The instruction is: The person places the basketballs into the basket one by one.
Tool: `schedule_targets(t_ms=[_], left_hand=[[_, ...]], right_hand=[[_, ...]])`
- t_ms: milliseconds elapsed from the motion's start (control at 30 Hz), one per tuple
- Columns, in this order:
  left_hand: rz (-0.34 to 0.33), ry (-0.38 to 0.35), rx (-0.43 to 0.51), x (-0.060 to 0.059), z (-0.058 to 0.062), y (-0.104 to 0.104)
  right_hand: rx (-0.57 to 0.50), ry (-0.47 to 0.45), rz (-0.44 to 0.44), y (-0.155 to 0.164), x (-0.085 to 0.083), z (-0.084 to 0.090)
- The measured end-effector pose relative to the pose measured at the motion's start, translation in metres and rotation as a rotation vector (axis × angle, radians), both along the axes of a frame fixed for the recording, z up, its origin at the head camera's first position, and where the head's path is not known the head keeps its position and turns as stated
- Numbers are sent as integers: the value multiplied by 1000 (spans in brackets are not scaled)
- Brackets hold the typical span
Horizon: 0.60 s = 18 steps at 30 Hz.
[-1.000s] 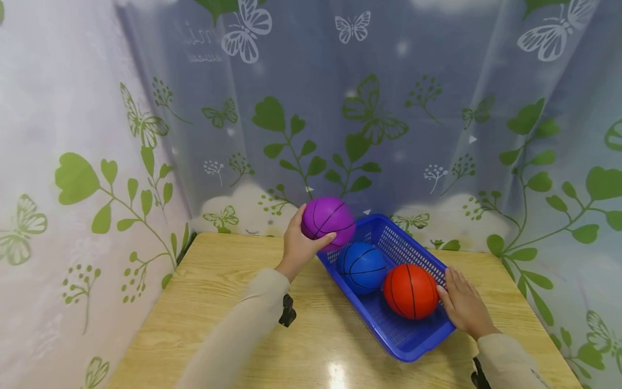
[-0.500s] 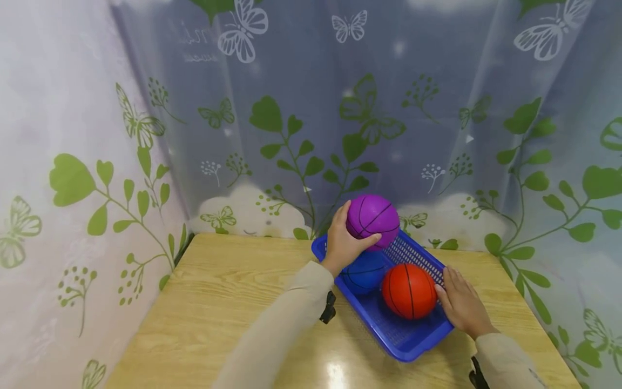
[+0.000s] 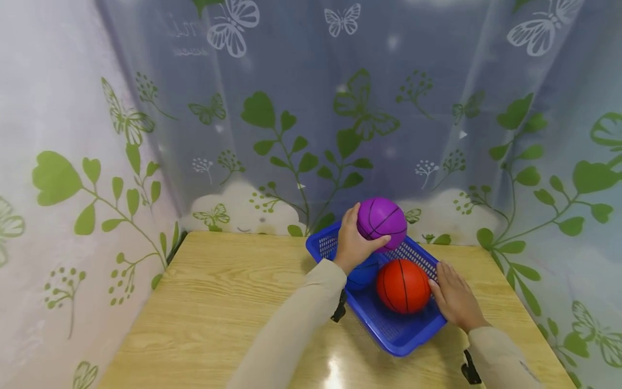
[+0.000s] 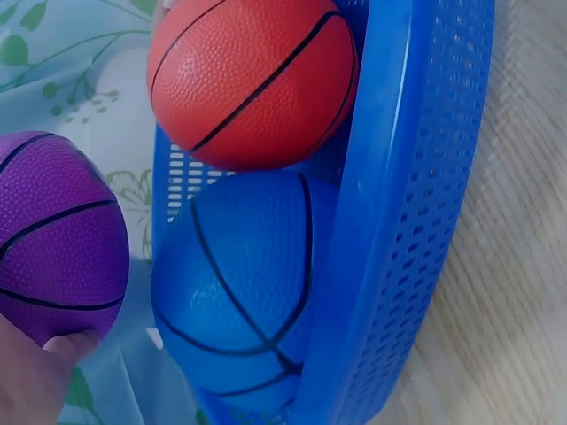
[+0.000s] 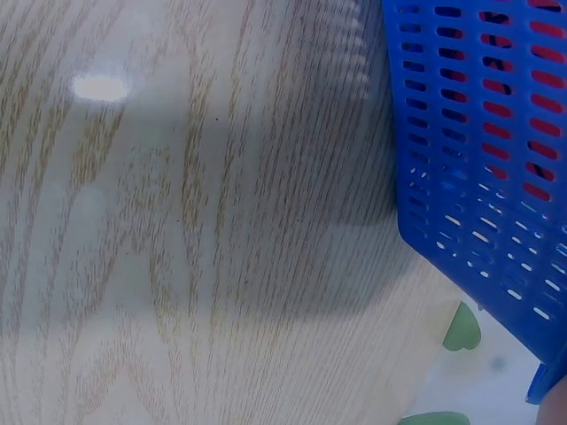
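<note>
My left hand (image 3: 357, 240) grips a purple toy basketball (image 3: 382, 224), thumb along its near side. The ball is raised over the far part of a blue plastic basket (image 3: 376, 324); in the left wrist view, the purple ball (image 4: 58, 235) is apart from the other balls. A red toy basketball (image 3: 403, 286) sits in the basket beside a blue one (image 4: 239, 292), which my left hand partly hides in the head view. My right hand (image 3: 457, 297) rests on the basket's right rim, fingers extended and thumb close to the red ball.
The basket stands at an angle on a wooden table (image 3: 218, 302). Patterned curtains (image 3: 291, 70) with leaves and butterflies hang close behind the table and at both sides. The basket has perforated walls (image 5: 478, 133).
My left hand has carried the purple ball rightward from the basket's far left end to over the basket, covering part of the blue ball. My right hand stays on the rim.
</note>
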State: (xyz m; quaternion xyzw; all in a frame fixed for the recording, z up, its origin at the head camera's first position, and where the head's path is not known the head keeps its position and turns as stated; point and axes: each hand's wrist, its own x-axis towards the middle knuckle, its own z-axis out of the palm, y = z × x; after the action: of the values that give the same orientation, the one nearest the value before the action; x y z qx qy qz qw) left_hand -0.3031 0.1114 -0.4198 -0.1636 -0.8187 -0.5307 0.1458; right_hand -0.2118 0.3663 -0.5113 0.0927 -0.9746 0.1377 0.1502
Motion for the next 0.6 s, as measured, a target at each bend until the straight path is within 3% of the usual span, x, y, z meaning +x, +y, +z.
schedule_targets(t_ms=[233,367,500,600], left_hand=[[-42,34,-5,2,-3,11],[-61,51,-55,4,-6,12],[-86,68,-158,4,-7,13],[-148,66,-268,4,-3,14]], right_hand=[[-8,-10,1,-1,-1,0],[-12,-18,-1,-2,-1,0],[-8,-31,-1,-2,-1,1],[-6,-21,-4,0,-1,3]])
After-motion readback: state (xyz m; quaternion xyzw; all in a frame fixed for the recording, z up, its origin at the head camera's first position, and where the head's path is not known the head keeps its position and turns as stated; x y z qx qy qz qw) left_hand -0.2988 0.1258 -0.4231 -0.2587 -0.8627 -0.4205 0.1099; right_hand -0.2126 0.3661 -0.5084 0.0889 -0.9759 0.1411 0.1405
